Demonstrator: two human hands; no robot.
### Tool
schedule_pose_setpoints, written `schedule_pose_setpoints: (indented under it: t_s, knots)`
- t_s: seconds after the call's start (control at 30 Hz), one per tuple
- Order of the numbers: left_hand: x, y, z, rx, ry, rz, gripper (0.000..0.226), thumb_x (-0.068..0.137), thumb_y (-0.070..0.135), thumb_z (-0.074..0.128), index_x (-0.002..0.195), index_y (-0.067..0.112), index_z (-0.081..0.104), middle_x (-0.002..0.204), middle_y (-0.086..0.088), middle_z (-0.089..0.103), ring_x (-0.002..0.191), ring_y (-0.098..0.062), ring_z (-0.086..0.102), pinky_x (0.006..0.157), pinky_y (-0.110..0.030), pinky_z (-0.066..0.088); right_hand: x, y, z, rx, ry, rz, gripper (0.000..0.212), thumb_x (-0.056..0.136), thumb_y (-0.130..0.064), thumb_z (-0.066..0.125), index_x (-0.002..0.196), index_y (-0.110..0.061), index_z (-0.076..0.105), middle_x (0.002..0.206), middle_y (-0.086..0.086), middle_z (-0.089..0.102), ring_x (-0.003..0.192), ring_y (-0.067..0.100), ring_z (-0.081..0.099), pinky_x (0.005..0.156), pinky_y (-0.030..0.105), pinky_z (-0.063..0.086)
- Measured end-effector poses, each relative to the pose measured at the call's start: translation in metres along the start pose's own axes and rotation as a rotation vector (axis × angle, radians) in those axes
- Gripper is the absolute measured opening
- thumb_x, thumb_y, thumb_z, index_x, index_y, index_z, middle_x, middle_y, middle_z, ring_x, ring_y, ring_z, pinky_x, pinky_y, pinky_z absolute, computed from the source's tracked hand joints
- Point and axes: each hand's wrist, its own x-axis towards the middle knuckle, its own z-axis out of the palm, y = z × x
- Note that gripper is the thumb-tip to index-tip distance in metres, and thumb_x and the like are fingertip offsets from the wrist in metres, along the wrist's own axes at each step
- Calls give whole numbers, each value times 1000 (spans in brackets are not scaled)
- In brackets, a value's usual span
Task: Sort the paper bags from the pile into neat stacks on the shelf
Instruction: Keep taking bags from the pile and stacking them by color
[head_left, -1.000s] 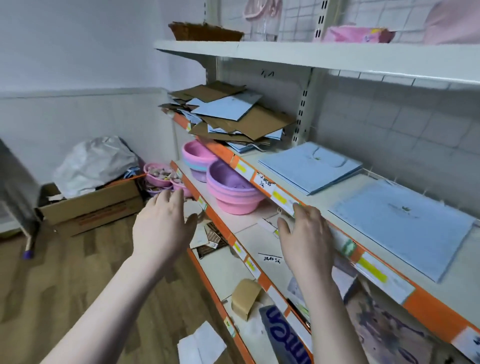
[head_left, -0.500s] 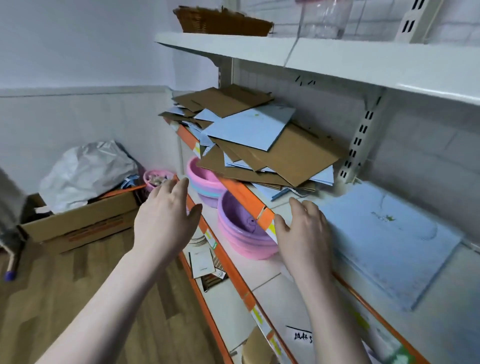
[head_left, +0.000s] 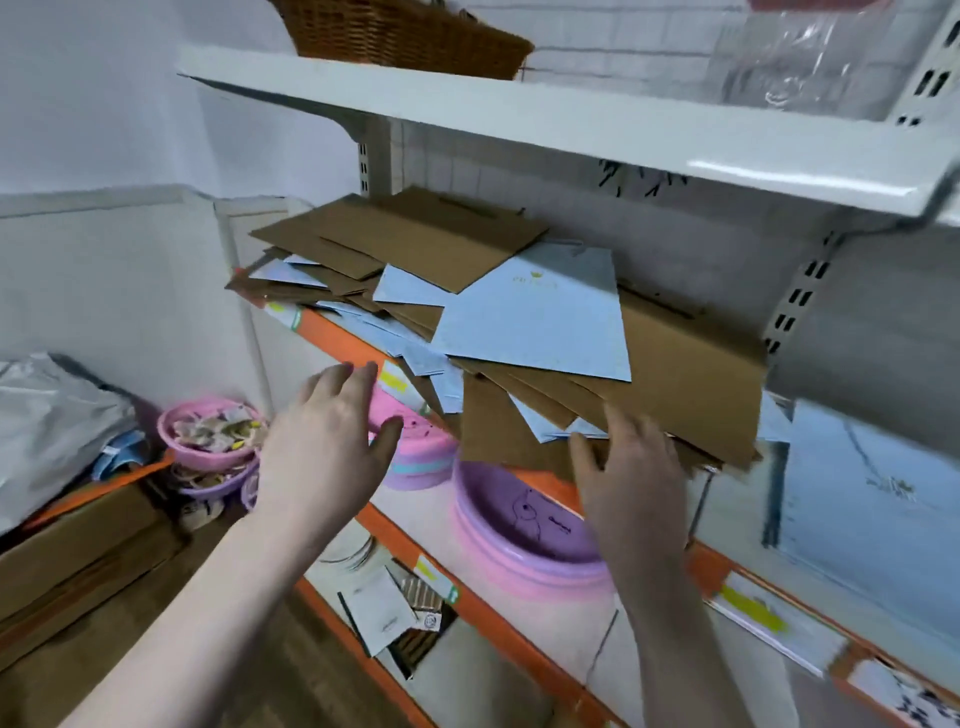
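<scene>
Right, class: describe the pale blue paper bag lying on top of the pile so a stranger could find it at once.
Find the orange-edged middle shelf under the white metal shelf. On it sprawls a messy pile of flat brown and blue paper bags. The large pale blue paper bag lies uppermost, showing a small gold logo, mostly uncovered, unlike the half-buried blue ones.

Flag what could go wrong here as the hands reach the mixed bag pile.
The pile overhangs the orange shelf edge; tugging one brown bag from below with the right hand may drag the loose blue bag off. Fallen bags would likely land in the pink basins underneath.
</scene>
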Motion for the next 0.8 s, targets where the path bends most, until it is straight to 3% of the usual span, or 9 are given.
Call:
schedule_pose_setpoints:
  t_s: [0.1,0.2,0.57,0.8]
  knots:
    - [31,-11,6,-77,-26,20,56,88,31,60,137,9,45,138,-13,48,128,-31,41,96,-44,40,11,-16,8,-50,-46,48,43,86,-23,64,123,-3,59,113,20,59,106,38,55,89,43,44]
    - [60,-17,19,-115,-54,71,56,88,32,61,136,7,46,137,-16,48,128,-34,41,101,-43,37,26,-22,17,-88,-51,81,46,91,-28,57,131,-7,52,126,17,53,115,34,49,99,40,36]
    - [175,-5,64,-135,-80,230,51,88,39,59,127,6,54,132,-20,51,124,-38,43,100,-45,36,105,-22,44,-199,5,160,45,94,-36,50,130,-11,51,119,15,53,107,31,47,90,36,35]
    - [231,0,83,-102,-173,267,57,92,46,48,135,8,47,139,-18,44,129,-35,35,106,-41,28,128,-32,58,-243,42,192,43,89,-35,58,119,-5,58,105,20,58,98,39,53,81,42,41]
